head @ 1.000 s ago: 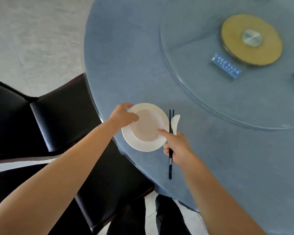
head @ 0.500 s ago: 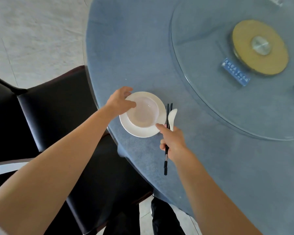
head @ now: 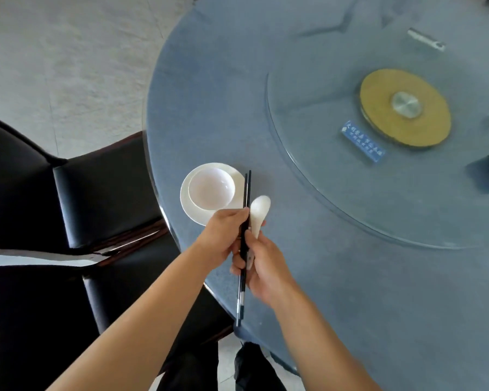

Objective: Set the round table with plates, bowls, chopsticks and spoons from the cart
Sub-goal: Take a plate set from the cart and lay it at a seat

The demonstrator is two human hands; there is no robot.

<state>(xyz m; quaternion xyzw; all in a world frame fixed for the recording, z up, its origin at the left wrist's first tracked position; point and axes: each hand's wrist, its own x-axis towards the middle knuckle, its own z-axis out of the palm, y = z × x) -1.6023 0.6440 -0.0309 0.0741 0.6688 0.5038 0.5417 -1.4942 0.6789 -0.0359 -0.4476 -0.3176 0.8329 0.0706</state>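
- Resting in the plate (head: 194,211) near the bench (head: 350,277) edge, the bowl (head: 211,188) has been let go.
- Left hand (head: 223,239) has moved to the chopsticks (head: 244,244), pinching them.
- Right hand (head: 263,266) grips chopsticks and spoon (head: 259,211), so cutlery placement looks next.

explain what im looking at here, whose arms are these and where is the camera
The camera sits on a person's head and looks down, so the two bare arms are that person's own. There is no robot. They stand at a round table with a glass turntable in the middle and black chairs beside it. On the table near the edge is a white plate with a bowl in it. Just right of the plate, the left hand and right hand both hold black chopsticks. A white spoon sticks out of the right hand.
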